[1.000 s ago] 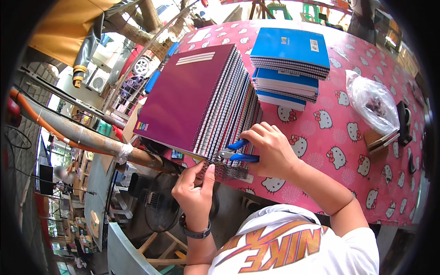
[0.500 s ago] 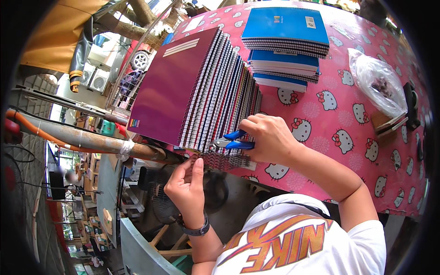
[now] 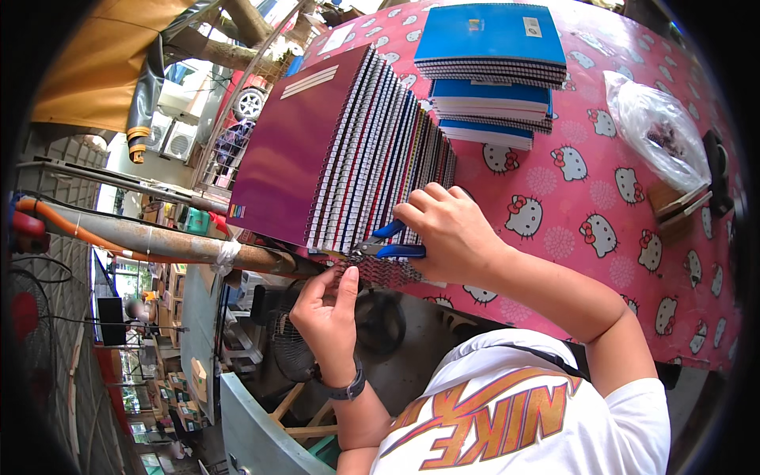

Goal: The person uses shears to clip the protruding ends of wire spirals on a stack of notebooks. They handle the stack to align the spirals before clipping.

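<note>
A long row of spiral-bound notebooks, with a maroon cover [image 3: 297, 146] at its left end, stands on the table with the wire coils facing me. My right hand [image 3: 453, 231] grips blue-handled cutting pliers [image 3: 389, 241]. Their metal jaws reach the lower coil ends at the front of the row. Just below those jaws is my left hand [image 3: 328, 313], wearing a dark wristwatch. Its thumb and fingers are closed together by the coil ends. Whatever sits between those fingertips is too small to make out.
Stacked blue notebooks [image 3: 491, 39] stand at the far side of the pink patterned tablecloth [image 3: 546, 253]. A clear plastic bag [image 3: 661, 131] lies to the right by a wooden block [image 3: 673, 210]. Beyond the table's left edge run a metal pipe [image 3: 190, 249] and a fan [image 3: 293, 340].
My right hand and the pliers have shifted slightly left along the coil ends, toward my left hand. My left hand stays at the coil ends. The whole view has moved a little.
</note>
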`<state>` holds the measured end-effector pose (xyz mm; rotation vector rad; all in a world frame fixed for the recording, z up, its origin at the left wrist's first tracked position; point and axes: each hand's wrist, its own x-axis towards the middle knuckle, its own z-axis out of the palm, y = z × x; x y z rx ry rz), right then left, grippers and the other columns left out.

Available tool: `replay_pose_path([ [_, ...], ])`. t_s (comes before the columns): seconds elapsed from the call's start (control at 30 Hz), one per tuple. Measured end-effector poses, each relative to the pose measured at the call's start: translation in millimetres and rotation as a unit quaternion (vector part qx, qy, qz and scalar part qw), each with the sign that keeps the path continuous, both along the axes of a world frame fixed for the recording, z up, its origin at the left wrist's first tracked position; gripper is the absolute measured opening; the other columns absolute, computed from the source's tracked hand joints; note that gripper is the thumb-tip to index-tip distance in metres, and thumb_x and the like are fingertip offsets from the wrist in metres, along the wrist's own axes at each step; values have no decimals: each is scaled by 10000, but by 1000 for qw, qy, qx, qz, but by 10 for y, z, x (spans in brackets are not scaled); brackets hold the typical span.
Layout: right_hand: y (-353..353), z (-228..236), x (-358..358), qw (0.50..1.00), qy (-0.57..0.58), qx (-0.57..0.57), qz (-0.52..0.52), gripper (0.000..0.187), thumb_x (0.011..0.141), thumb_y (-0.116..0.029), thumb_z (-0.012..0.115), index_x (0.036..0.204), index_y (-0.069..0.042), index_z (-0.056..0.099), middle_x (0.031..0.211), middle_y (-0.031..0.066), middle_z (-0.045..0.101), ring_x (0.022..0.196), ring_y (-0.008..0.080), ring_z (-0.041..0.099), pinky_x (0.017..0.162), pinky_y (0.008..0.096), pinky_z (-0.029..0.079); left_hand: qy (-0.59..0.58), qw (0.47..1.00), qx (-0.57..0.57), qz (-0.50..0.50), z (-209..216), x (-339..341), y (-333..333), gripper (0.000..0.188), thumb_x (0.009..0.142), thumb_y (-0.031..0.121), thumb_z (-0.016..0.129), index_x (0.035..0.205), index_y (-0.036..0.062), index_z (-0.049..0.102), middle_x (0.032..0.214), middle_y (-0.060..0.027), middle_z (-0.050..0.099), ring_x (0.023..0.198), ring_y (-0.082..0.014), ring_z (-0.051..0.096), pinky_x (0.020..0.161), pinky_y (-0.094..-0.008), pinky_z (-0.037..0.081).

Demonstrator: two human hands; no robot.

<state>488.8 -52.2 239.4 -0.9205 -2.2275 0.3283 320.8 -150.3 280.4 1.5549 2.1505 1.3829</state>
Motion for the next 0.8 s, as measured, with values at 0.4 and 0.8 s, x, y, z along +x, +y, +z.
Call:
replay_pose_path([
  [0.4,42,-59,-9,995,-9,-90,45,340,631,-271,731,865,-64,596,828,83,606,825,254,597,722,371,470,60,998,25,-5,-4,-8,24,193,768,114,747,817,-52,662,662,-41,602,556,-86,527,530,-236,432],
  [0.8,-14,-57,39,999,-19,-19,19,375,662,-317,732,882,-52,584,874,84,586,886,254,564,736,374,432,42,999,3,-21,-36,-32,-5,201,772,107,745,855,-58,665,687,-43,600,550,-78,515,519,-230,416],
])
